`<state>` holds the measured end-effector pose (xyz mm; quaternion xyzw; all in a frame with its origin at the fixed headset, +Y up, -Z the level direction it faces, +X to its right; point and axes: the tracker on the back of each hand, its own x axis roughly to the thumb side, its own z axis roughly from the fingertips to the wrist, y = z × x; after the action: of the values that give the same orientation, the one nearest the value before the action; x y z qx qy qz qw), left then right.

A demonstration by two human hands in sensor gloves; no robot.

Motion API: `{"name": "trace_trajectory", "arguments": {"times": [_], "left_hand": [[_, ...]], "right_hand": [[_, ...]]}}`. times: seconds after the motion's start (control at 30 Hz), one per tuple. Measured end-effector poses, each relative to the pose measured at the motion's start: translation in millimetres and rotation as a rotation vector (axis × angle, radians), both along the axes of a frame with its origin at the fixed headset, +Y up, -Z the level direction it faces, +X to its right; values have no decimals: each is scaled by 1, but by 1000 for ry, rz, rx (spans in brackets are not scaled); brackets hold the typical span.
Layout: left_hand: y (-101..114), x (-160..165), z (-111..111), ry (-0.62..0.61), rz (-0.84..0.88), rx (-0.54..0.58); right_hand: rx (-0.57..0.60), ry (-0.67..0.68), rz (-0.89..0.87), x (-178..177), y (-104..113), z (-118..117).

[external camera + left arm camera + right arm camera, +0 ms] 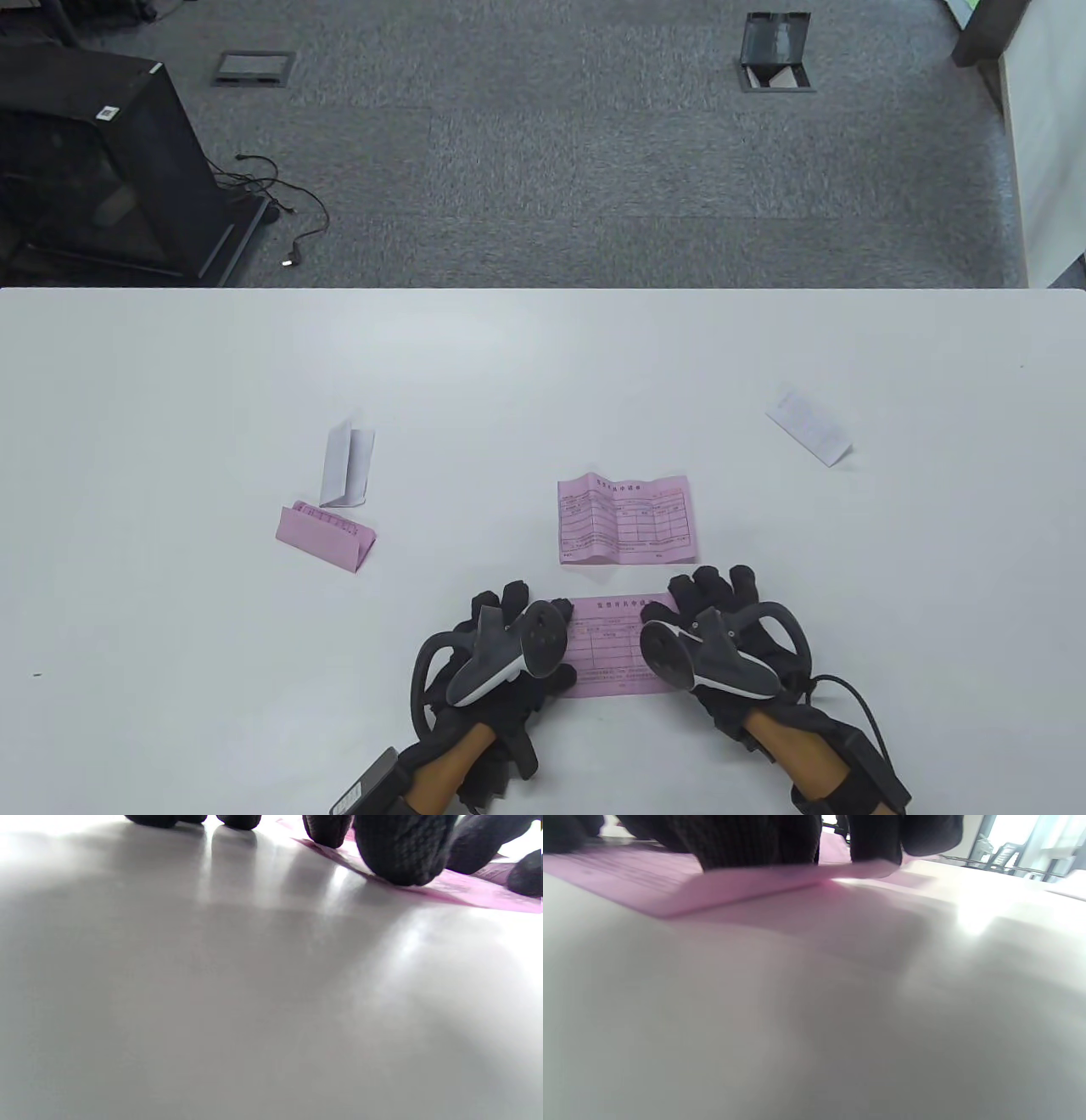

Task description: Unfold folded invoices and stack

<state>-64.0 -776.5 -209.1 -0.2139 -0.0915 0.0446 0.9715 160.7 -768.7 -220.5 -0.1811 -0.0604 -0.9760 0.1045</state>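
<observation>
An unfolded pink invoice (615, 647) lies flat near the table's front edge, between my hands. My left hand (509, 632) presses its left edge, with fingertips (398, 853) on the pink sheet (466, 891) and on the table. My right hand (721, 611) presses its right edge; its fingers (755, 840) lie on top of the sheet (628, 878), whose near edge curls up slightly. A second unfolded pink invoice (628, 519) lies just beyond, still creased. Neither hand grips anything.
A folded pink invoice (327, 535) and a folded white one (346, 465) lie at the left. Another folded white invoice (808, 427) lies at the far right. The white table (543, 356) ends at its far edge, with carpet floor beyond.
</observation>
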Motion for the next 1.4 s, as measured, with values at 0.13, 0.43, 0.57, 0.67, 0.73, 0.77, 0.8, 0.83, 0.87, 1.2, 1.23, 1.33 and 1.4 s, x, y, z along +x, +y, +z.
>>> {"name": "trace_trajectory", "arguments": {"times": [0.13,0.43,0.57,0.67,0.73,0.77,0.8,0.83,0.87,1.2,1.23,1.33,1.4], "left_hand": [[0,1,0,-2,-8,2],[0,0,0,-6,-9,5],[0,0,0,-5,-9,6],[0,0,0,-6,-7,6],[0,1,0,-9,-9,8],[0,1,0,-10,-9,9],[0,1,0,-10,-9,9],[0,1,0,-10,-9,10],[-1,1,0,-11,-8,11],[0,3,1,-9,-7,14],[1,4,1,-10,-10,13],[2,4,2,-8,-8,16],[2,4,2,-6,-5,15]], "right_hand": [[-12,-39,-1,14,1,-2],[11,-60,18,14,3,-3],[101,-70,-64,12,12,1],[142,-48,-177,0,24,5],[120,-14,-216,-18,29,8],[101,2,-215,-26,28,9],[79,22,-203,-37,27,10],[64,38,-183,-47,25,11],[54,59,-165,-57,23,11],[-20,96,-110,-89,3,10],[-27,91,-114,-88,2,10],[-23,87,-98,-85,-1,10],[-24,83,-104,-85,-1,10]]}}
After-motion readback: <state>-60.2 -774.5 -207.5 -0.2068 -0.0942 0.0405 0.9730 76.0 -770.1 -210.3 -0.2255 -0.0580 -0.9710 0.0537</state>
